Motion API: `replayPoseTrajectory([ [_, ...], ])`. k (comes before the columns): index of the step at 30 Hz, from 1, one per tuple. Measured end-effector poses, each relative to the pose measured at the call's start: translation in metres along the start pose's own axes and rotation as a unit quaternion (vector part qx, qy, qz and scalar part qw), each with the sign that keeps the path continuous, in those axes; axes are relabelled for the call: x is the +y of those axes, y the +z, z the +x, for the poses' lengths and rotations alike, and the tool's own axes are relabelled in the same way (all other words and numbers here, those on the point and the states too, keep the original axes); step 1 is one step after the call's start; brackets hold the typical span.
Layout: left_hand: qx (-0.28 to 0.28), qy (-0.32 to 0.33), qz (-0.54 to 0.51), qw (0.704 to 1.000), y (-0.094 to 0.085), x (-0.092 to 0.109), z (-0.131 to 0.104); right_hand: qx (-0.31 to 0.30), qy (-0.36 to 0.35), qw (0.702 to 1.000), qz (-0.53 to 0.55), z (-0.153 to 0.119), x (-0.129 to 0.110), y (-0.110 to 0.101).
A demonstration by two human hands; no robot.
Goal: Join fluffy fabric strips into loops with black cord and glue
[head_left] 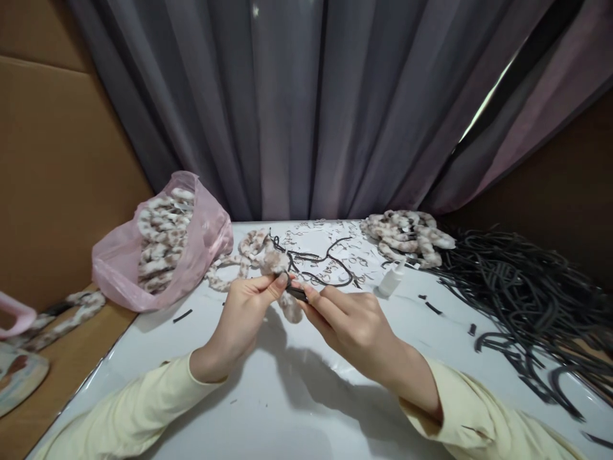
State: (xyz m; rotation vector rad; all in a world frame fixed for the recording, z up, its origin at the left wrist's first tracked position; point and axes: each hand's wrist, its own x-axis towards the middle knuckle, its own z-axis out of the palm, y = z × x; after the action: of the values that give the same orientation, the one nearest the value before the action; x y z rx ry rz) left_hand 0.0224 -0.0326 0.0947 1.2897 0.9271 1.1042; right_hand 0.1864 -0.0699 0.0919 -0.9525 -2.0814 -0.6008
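Note:
Above the middle of the white table, my left hand point(249, 306) pinches a fluffy brown-and-white fur tube point(290, 308), thumb against forefinger. Part of the fluff hangs below the fingers and part rises above them. My right hand point(357, 326) is closed on a short black strip point(297, 292), whose end meets the fur at my left fingertips. Whether the strip goes inside the fur cannot be seen. Just beyond the hands, black cords point(335, 255) curl on the table, beside loops of similar fur tube point(230, 263).
To the left stands a pink plastic bag point(211, 223) full of fur loops. A pile of fur loops point(407, 236), a small white bottle point(391, 280) and a big tangle of black cords point(522, 287) lie on the right. Clear scraps point(320, 233) litter the table's back, near the grey curtain point(287, 108).

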Motion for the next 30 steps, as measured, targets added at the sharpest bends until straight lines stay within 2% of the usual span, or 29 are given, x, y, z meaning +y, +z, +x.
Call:
replayPoseTrajectory([
  [3, -0.001, 0.013, 0.012, 1.000, 0.000, 0.000, 0.001, 0.002, 0.019, 1.000, 0.009, 0.000, -0.001, 0.001],
  [11, 0.058, 0.035, -0.034, 0.997, 0.008, -0.020, 0.004, 0.054, 0.122, 0.988, 0.077, -0.002, -0.008, 0.020],
  [15, 0.034, 0.018, -0.048, 0.998, 0.005, -0.013, 0.012, 0.022, 0.149, 0.980, 0.129, 0.002, 0.000, 0.013],
  [18, 0.038, -0.001, -0.064, 0.997, 0.003, -0.005, 0.016, -0.005, 0.157, 0.976, 0.152, 0.005, 0.003, 0.003],
  [22, 0.023, -0.014, -0.081, 0.996, 0.000, -0.001, 0.015, 0.004, 0.159, 0.976, 0.151, 0.009, 0.005, -0.005],
  [30, -0.034, -0.028, -0.072, 0.996, -0.001, -0.001, 0.009, 0.006, 0.151, 0.976, 0.158, 0.011, 0.010, -0.004],
])
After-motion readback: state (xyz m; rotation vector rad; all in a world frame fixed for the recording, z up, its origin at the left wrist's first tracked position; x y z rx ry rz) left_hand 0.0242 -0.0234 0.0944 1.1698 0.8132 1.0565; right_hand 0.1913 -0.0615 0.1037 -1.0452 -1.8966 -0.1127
